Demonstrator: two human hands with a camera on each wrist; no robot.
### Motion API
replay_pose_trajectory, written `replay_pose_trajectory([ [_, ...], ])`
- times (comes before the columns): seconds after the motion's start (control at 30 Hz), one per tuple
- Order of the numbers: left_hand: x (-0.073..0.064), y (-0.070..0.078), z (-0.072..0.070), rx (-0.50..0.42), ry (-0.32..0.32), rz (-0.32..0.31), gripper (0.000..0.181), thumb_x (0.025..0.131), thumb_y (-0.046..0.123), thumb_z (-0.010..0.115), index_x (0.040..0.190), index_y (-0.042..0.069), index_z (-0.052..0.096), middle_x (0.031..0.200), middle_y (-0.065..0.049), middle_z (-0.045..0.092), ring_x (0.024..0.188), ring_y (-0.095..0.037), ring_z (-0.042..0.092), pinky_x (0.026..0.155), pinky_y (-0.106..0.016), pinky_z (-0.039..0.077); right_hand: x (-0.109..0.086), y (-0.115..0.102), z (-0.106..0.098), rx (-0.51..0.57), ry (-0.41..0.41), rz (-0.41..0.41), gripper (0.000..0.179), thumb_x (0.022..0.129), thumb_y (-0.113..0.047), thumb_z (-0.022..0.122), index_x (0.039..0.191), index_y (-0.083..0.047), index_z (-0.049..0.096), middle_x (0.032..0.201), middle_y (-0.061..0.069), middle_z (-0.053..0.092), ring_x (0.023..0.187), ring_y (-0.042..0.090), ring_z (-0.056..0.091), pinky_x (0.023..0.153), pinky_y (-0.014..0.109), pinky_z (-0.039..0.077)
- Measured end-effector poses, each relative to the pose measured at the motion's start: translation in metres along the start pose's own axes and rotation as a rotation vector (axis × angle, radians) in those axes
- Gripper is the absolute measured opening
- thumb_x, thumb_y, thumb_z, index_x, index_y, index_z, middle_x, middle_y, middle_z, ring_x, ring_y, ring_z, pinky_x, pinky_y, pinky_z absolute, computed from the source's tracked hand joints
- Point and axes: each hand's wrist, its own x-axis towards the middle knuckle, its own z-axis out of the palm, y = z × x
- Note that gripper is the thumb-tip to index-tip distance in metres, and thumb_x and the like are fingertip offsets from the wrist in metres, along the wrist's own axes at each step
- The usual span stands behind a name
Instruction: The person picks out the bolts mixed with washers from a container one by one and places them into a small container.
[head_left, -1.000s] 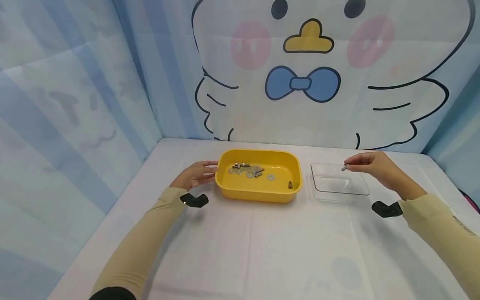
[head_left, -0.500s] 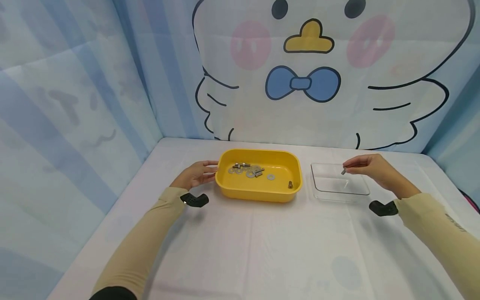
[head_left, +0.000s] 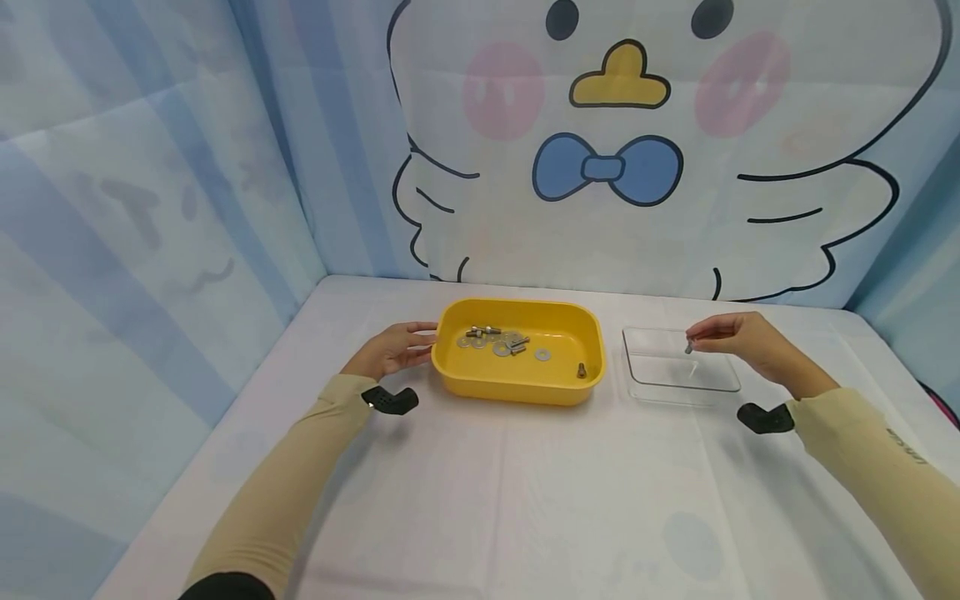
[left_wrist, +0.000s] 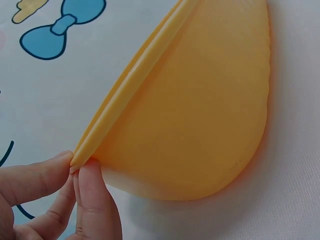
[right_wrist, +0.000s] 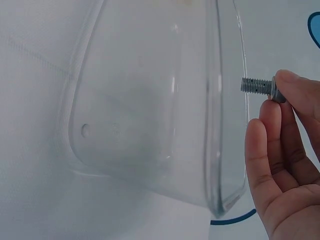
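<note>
A yellow tray (head_left: 517,389) stands on the white-covered table, with several bolts (head_left: 487,330) and flat washers (head_left: 502,350) lying in it. At its left end my left hand (head_left: 392,348) pinches the rim between thumb and fingers, as the left wrist view shows. Over the right part of a clear plastic box (head_left: 675,387) is my right hand (head_left: 738,335). Between thumb and fingertips it pinches a silver bolt (right_wrist: 257,86) by the head; the threaded end sticks out. Nothing shows inside the clear box.
One bolt (head_left: 581,371) lies apart at the tray's right end, and a single washer (head_left: 542,355) near its middle. Behind the table hangs a printed curtain (head_left: 585,242); another blue curtain (head_left: 150,250) borders the left side.
My right hand has shifted slightly left and down over the clear box, and the bolt has turned from slanting to point more downward. The left hand stays at the tray rim.
</note>
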Motion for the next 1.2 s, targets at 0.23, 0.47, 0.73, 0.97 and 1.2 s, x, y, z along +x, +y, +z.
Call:
replay_pose_trajectory([
  [0.23, -0.002, 0.000, 0.001, -0.012, -0.011, 0.002, 0.050, 0.094, 0.007, 0.055, 0.142, 0.011, 0.041, 0.122, -0.007, 0.052, 0.087, -0.013, 0.055, 0.067, -0.014, 0.055, -0.001, 0.000, 0.001, 0.010, 0.012, -0.030, 0.052, 0.086, -0.026, 0.069, 0.124, 0.007, 0.054, 0.092, -0.027, 0.062, 0.085, -0.011, 0.059, 0.075, 0.005, 0.045],
  [0.47, -0.002, 0.000, 0.001, -0.013, -0.012, 0.000, 0.050, 0.094, 0.008, 0.055, 0.142, 0.011, 0.041, 0.127, -0.008, 0.050, 0.090, -0.014, 0.054, 0.068, -0.014, 0.055, -0.002, -0.001, 0.001, -0.038, -0.043, -0.070, 0.063, 0.088, -0.032, 0.065, 0.137, 0.001, 0.042, 0.116, -0.009, 0.066, 0.092, -0.014, 0.057, 0.099, 0.042, 0.046],
  [0.73, 0.001, -0.001, 0.000, -0.023, -0.010, 0.002, 0.050, 0.094, 0.007, 0.055, 0.141, 0.011, 0.042, 0.125, -0.007, 0.050, 0.093, -0.015, 0.054, 0.068, -0.014, 0.055, -0.002, -0.003, 0.003, -0.052, -0.066, -0.088, 0.062, 0.091, -0.032, 0.062, 0.141, -0.005, 0.037, 0.125, -0.001, 0.062, 0.095, -0.012, 0.058, 0.101, 0.052, 0.042],
  [0.97, 0.001, 0.000, 0.000, -0.033, -0.015, 0.000, 0.050, 0.094, 0.006, 0.054, 0.142, 0.011, 0.041, 0.121, -0.006, 0.051, 0.090, -0.014, 0.054, 0.066, -0.013, 0.054, -0.002, -0.010, 0.005, -0.075, -0.065, -0.114, 0.059, 0.092, -0.033, 0.060, 0.139, -0.005, 0.040, 0.129, 0.010, 0.060, 0.097, -0.010, 0.059, 0.100, 0.054, 0.043],
  [1.2, -0.003, 0.000, 0.001, -0.031, -0.012, -0.003, 0.051, 0.094, 0.007, 0.055, 0.142, 0.011, 0.041, 0.121, -0.006, 0.051, 0.087, -0.013, 0.056, 0.068, -0.014, 0.055, 0.002, -0.022, 0.008, -0.085, -0.084, -0.144, 0.055, 0.092, -0.031, 0.060, 0.138, -0.006, 0.042, 0.131, 0.018, 0.056, 0.101, -0.003, 0.062, 0.098, 0.047, 0.048],
])
